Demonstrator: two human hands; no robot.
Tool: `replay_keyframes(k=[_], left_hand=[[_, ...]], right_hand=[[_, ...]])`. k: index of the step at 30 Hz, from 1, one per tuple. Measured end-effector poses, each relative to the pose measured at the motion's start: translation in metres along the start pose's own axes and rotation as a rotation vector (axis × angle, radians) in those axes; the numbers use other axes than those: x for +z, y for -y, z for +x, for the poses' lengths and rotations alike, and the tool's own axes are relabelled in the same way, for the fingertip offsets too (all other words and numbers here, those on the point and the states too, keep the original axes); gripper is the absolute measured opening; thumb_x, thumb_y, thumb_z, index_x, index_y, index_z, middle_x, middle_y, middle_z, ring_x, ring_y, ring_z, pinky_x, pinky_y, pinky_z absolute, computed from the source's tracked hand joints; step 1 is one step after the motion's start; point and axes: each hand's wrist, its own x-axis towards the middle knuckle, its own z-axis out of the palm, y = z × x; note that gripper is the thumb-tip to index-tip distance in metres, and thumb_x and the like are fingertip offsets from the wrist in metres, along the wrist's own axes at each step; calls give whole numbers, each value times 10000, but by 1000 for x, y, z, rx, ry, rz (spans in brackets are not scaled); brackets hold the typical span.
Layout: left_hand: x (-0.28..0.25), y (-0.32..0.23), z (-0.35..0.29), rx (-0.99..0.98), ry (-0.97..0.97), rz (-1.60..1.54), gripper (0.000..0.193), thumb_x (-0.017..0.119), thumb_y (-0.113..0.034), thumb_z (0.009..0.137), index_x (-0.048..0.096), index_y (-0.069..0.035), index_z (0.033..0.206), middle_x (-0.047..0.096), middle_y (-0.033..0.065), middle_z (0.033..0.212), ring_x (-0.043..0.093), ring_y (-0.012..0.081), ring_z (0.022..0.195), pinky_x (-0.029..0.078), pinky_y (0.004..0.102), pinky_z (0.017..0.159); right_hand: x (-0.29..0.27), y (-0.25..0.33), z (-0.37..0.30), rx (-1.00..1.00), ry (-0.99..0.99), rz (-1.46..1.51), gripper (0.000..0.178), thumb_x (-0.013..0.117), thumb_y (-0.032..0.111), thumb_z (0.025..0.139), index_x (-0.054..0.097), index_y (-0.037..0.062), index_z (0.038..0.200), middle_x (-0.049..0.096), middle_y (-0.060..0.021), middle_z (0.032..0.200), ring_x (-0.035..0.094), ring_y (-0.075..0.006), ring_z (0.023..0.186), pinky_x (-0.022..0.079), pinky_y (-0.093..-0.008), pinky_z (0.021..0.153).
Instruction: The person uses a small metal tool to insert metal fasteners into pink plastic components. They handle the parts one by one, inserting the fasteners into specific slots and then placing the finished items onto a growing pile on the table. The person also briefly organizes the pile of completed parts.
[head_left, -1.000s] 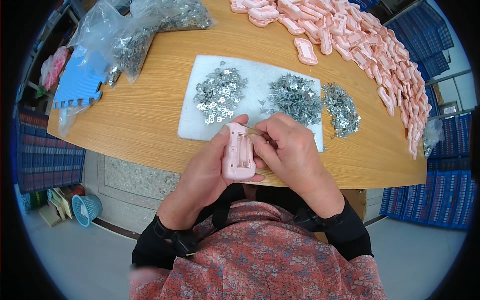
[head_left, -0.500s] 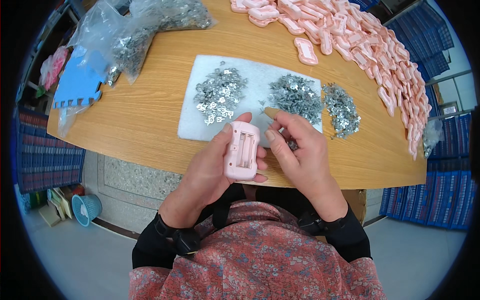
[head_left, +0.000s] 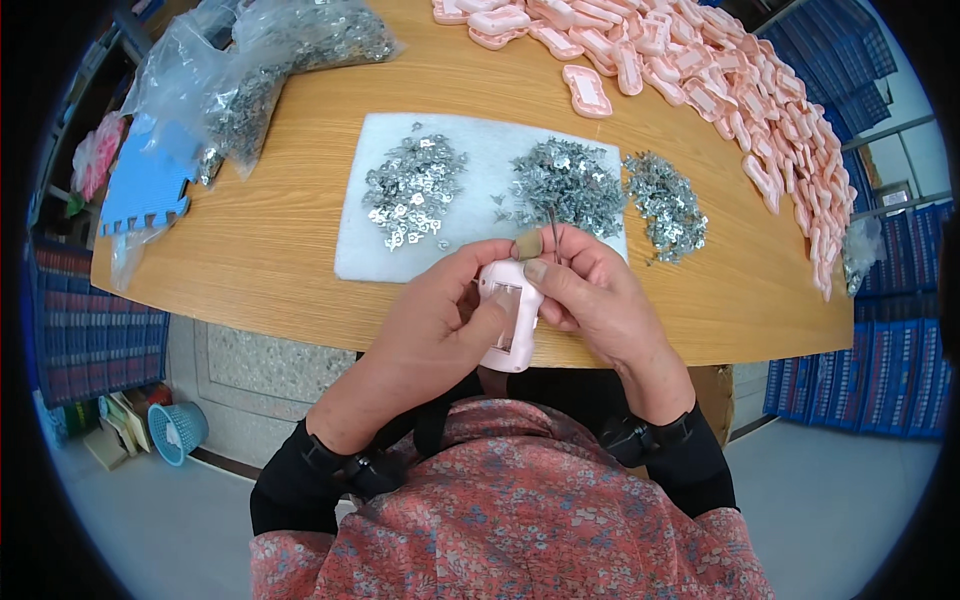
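Moved: our right hand (head_left: 590, 300) has come back against the pink case (head_left: 510, 320), pinching a thin tool (head_left: 553, 228) (metal pieces (head_left: 565, 185) just beyond); left hand (head_left: 440, 315) grips case.

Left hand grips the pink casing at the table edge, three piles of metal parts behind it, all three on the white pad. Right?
Not quite. In the head view the left hand does hold the pink casing, but only two piles lie on the white pad; the third pile sits on the bare wooden table beside it.
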Motion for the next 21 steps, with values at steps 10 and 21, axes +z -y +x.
replay_keyframes(k=[10,21], left_hand=[[4,0,10,79,3,321,290,464,-139,1006,526,-6,1256,633,77,915,627,147,743,512,311,650],[-10,19,11,-297,280,-767,346,436,-289,1044,487,-69,1306,546,30,957,459,106,660,335,252,543]], right_hand=[[-2,0,-8,-37,-9,13,187,602,131,999,548,35,1151,552,46,797,460,-19,632,347,-183,542],[-5,-15,-6,-296,-93,-345,140,701,118,929,603,22,956,503,57,736,452,-16,687,396,-198,613]])
